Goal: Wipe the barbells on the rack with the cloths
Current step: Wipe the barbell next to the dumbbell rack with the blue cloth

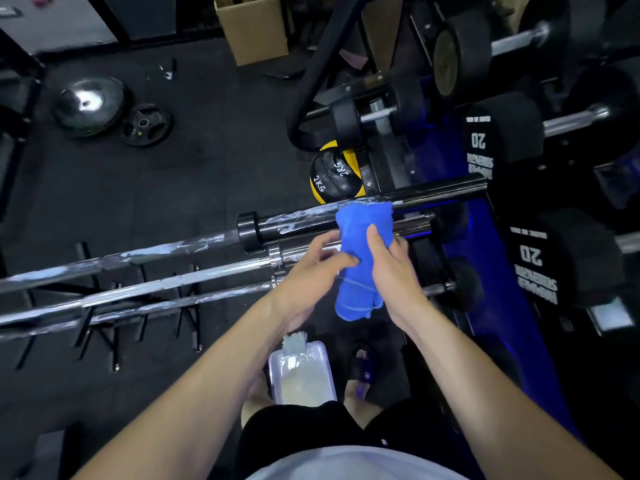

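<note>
A folded blue cloth (pixel 360 251) hangs over the sleeve end of the top barbell (pixel 301 220), whose black sleeve looks wet and streaked. My right hand (pixel 393 271) grips the cloth from the right, thumb on top. My left hand (pixel 311 268) pinches the cloth's left edge with its fingertips. Two more chrome barbells (pixel 180 280) lie on the low black rack (pixel 104 327) just below the top one, running to the left edge.
Black 20 kg dumbbells (pixel 502 133) fill a blue rack on the right. A yellow-black 2 kg ball (pixel 334 174) sits behind the bars. Weight plates (pixel 90 105) lie on the floor at left, a cardboard box (pixel 252 26) at the back. A white pouch (pixel 301 372) hangs at my waist.
</note>
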